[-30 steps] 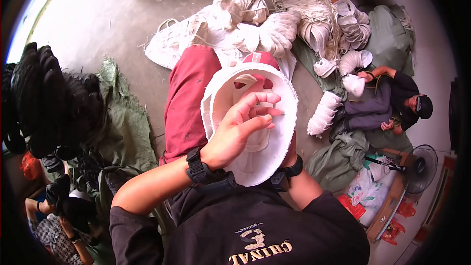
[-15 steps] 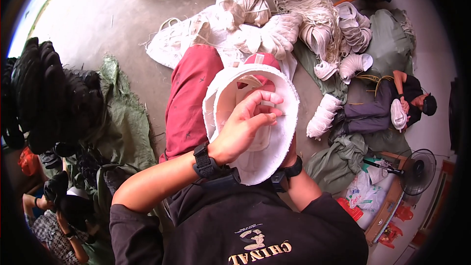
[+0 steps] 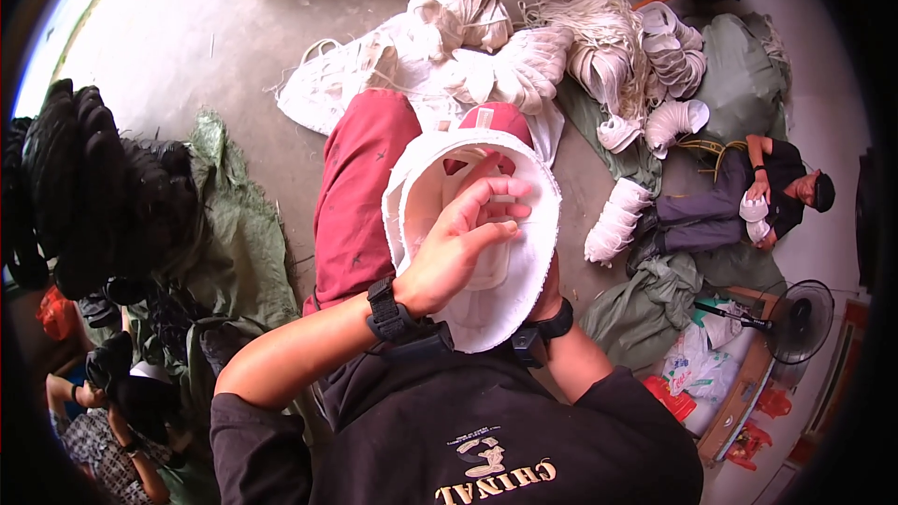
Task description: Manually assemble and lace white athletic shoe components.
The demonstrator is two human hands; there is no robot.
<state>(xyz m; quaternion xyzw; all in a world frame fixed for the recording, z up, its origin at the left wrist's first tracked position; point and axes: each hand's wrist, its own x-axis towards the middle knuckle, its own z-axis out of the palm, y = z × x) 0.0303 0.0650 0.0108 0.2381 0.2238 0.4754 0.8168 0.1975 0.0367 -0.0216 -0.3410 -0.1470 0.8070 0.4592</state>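
A white cap-shaped fabric piece (image 3: 535,224) with an oval rim and raw, frayed edges is held tilted above my lap. My left hand (image 3: 458,243) reaches into its hollow, fingers curved and spread, the thumb apart from them. Nothing shows between those fingers. At the piece's right edge, my right hand (image 3: 550,282) holds it from behind; the fabric hides most of that hand's fingers. Dark straps circle both wrists. Red trousers (image 3: 360,196) show beyond the piece.
Bundled white fabric pieces (image 3: 524,65) lie on the floor ahead. Black stacked items (image 3: 70,187) and green sacking (image 3: 234,224) are at the left. On the right sit a co-worker (image 3: 716,192) with white pieces and a fan (image 3: 800,321); another person (image 3: 98,440) is at the lower left.
The white piece and my hands have shifted slightly left, with the piece tilted a little differently. The co-worker on the right has moved their hands and white pieces.
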